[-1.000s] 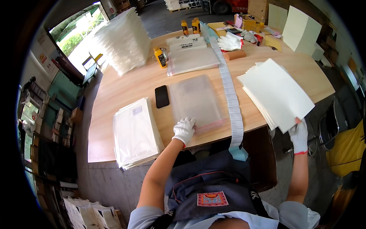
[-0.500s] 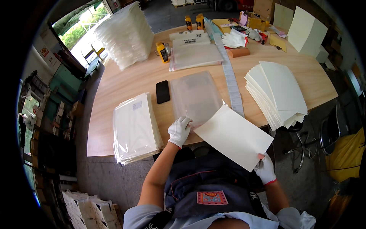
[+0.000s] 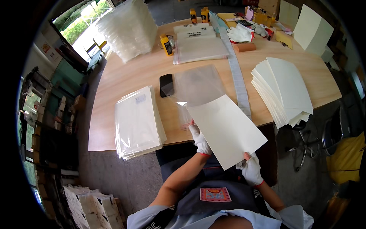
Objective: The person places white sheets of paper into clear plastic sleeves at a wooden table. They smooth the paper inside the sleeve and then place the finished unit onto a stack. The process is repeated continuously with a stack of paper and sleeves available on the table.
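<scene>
My right hand, in a white knit glove with bare fingertips, grips the near corner of a cream-white cardboard sheet. The sheet slants up to the left, its far end lying over a clear plastic bag on the table. My left hand, gloved alike, pinches the bag's near edge beside the sheet's left side; part of its fingers is hidden behind the sheet. The bag's left side is lifted and catches the light. It reaches a black phone.
To the left lies a stack of plastic-wrapped sheets; to the right, a fanned pile of cardboard sheets. Farther back are more plastic bags, an orange bottle, white gloves and a tall plastic-wrapped stack. A paper strip runs lengthwise.
The cardboard sheet has moved left and farther over the bag with my right hand. My left hand has shifted right, and the bag's left side has risen and spread toward the phone.
</scene>
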Tool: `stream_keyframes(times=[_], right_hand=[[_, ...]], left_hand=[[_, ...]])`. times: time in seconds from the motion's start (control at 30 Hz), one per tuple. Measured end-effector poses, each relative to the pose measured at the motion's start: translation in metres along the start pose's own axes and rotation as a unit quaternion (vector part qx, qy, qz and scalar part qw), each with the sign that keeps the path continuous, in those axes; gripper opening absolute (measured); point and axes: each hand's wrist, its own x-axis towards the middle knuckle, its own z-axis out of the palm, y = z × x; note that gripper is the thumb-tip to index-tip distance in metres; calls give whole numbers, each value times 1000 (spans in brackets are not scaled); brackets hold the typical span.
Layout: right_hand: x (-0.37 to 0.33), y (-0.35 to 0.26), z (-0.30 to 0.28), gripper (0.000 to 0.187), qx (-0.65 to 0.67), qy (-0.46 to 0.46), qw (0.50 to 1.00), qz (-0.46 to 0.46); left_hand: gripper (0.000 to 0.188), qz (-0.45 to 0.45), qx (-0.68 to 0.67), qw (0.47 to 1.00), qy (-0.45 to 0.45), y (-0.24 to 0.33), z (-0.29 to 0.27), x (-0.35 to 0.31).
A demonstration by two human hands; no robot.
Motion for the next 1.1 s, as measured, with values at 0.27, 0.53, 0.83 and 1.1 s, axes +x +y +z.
stream_keyframes(times=[0.27,0.53,0.83,1.1], right_hand=[[15,-15,-1,24,-73,1,997,28],[46,47,-3,27,42,66,981,175],[72,56,17,37,85,15,966,244],[87,45,67,13,-660,-224,695,-175]], left_hand=[[19,-230,-101,961,-113,-18,-40,14],[21,-263,164,942,-131,-20,-109,-51],[30,-362,189,899,-155,38,-86,-32],[23,-240,310,908,-145,70,-106,-12]])
